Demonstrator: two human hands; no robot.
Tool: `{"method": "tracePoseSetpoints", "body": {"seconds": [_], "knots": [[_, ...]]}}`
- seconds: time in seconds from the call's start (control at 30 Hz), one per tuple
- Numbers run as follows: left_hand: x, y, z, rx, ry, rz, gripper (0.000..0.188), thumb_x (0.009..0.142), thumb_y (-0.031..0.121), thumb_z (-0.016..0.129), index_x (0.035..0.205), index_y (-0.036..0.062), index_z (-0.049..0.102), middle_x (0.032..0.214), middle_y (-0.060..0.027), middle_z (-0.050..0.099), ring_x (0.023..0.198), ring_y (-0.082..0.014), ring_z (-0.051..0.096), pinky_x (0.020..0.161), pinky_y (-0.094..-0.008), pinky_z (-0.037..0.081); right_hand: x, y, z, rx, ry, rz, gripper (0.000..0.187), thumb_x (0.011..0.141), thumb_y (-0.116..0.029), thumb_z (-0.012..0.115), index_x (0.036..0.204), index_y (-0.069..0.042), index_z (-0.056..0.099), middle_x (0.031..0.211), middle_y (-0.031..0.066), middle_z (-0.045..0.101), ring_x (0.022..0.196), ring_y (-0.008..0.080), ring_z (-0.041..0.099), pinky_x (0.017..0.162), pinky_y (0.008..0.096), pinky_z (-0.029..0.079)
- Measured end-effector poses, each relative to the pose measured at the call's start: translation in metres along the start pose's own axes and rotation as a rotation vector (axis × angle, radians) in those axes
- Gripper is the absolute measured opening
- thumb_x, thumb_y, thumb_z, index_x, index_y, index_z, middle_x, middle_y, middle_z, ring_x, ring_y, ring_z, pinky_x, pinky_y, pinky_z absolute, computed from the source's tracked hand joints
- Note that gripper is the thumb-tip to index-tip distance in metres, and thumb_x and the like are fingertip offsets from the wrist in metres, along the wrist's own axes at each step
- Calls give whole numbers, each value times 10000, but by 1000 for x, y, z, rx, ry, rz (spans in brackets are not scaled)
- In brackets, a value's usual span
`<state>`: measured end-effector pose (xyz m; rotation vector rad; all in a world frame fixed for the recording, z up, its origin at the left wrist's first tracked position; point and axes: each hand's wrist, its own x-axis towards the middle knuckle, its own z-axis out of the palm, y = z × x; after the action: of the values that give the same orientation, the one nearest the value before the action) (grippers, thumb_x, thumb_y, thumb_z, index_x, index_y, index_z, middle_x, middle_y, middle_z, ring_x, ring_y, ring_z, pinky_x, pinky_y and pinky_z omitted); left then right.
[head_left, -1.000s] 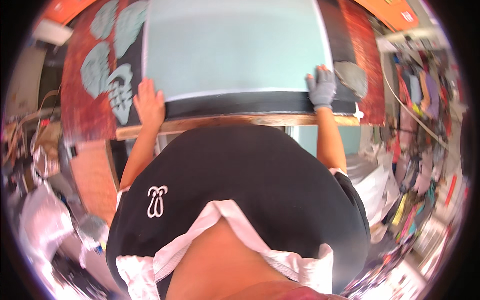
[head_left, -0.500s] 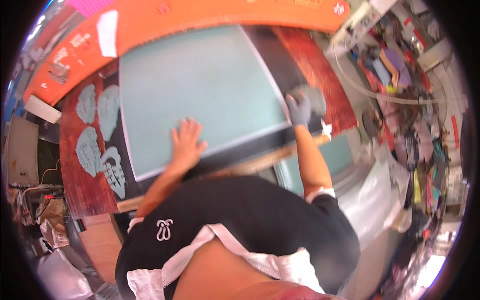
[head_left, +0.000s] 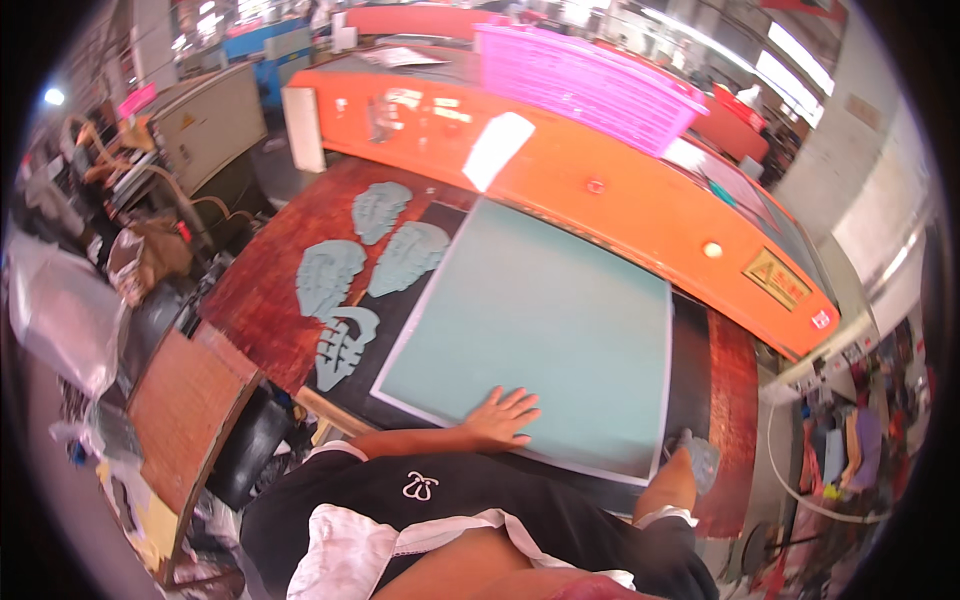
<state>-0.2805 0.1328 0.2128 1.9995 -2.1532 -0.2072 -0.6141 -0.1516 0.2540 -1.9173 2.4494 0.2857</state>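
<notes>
A large pale blue-green sheet [head_left: 560, 330] with a whitish border lies on a black board [head_left: 690, 375] upon the red worktable [head_left: 265, 250]. My left hand [head_left: 503, 418] rests flat on the sheet's near part, open, its fingers spread. Beyond the sheet's near right corner is my right hand [head_left: 683, 445], in a grey glove. A greyish, rounded, see-through-looking thing [head_left: 705, 466] is against it. Blur and the small view hide whether its fingers grip that thing. Left of the sheet lie several blue-green cut pieces [head_left: 332, 278] with jagged, slotted outlines.
An orange machine beam [head_left: 560, 185] spans the table's far side, with a white paper [head_left: 498, 150] on its front. A pink crate [head_left: 585, 85] stands on top. A brown board [head_left: 190, 410] is at the near left. Coloured scraps [head_left: 845, 450] are piled at the right.
The view has swung up and leftward, bringing the pink crate into fuller view. My left hand stays spread on the sheet, nearer its front edge. My right hand stays beside the sheet's right corner.
</notes>
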Motion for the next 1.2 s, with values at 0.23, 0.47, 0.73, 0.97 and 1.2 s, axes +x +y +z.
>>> {"method": "tracePoseSetpoints", "body": {"seconds": [0.23,0.47,0.73,0.97,1.2], "knots": [[-3,-2,0,-84,46,11,582,900,445,483,1370,116,389,1485,-98,277,1386,-291,212,1073,-561,201,6,2,20,15,79,108,476,773,-477,586,1061,-101,623,885,109,674,828,244,654,692,407,518],[-7,0,-4,-54,43,20,569,919,443,453,1370,102,383,1490,-112,258,1388,-290,205,1073,-552,204,-2,-3,16,42,100,150,465,770,-428,596,1092,-92,605,888,113,667,817,244,645,689,403,518],[-5,5,-11,-45,-33,-10,580,921,439,445,1391,111,356,1506,-96,222,1398,-278,174,1092,-543,173,-1,1,13,104,118,183,461,767,-371,608,1126,-83,584,892,117,658,804,244,635,687,398,519],[-5,7,-6,2,-2,-36,589,915,449,433,1398,120,355,1508,-89,225,1397,-268,180,1093,-541,161,-15,20,27,290,226,250,466,764,-322,618,1156,-75,567,895,121,651,793,243,626,685,394,519],[5,1,4,-33,-131,-69,628,911,479,396,1423,121,330,1527,-99,182,1415,-291,111,1107,-558,84,-26,77,37,1879,-189,13,139,802,-155,594,849,-136,465,542,5,437,387,121,406,312,260,318]]}}
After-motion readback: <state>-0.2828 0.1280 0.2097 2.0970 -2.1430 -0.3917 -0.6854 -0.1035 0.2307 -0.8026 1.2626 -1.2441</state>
